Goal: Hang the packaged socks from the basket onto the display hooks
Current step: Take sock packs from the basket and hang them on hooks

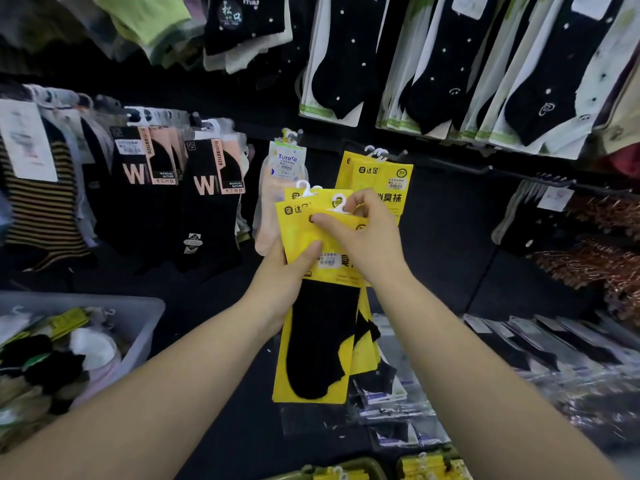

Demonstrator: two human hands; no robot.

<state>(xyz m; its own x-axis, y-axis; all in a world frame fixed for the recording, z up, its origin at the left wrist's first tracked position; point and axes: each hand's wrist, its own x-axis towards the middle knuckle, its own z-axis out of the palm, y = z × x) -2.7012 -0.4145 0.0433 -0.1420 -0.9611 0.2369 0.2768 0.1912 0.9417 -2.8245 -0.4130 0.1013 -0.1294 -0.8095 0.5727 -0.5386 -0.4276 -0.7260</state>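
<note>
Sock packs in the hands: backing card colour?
Yellow, on the sock packs; best in head view.

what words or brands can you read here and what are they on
"TuyaYa": label of the pale pink sock pack.
"W": black sock packs, left.
"MANUAL SUTURE": those black sock packs.
"达足": hanging yellow packs and held yellow packs.
"松口": round label on the black dotted socks, top.
Price stickers, small print: too blurred to read.

Head cam looks fwd/down, near display wall (pixel 450 237)
</note>
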